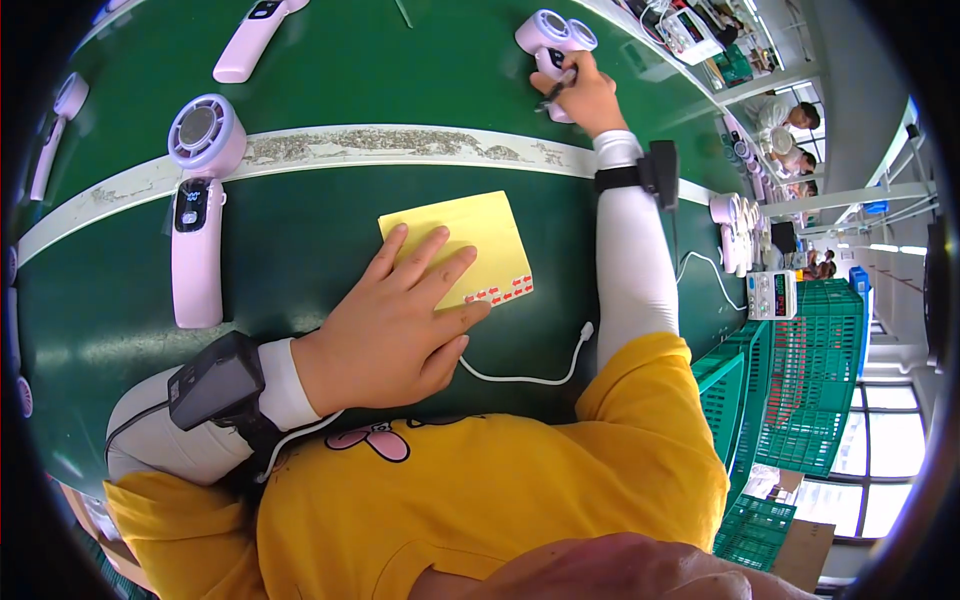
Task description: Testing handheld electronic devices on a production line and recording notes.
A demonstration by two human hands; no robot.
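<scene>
My left hand (405,325) lies flat with spread fingers on a yellow paper pad (470,225), with a row of small red-arrow stickers along its lower right edge. At the far right of the bench, my right hand (588,95) closes round the handle of a pale pink handheld fan (546,28). A slim dark object (556,90), its kind unclear, also shows at those fingers. Another round fan head (581,36) sits right beside that fan. Left of the pad lies a pink handheld fan (200,220) with a lit display on its handle.
More handheld fans (250,40) lie on the green bench (330,90), crossed by a worn white strip (390,145). A white cable (520,379) runs near me. At right stand a small meter (772,296), green crates (800,380) and several fans (735,230). People sit farther off.
</scene>
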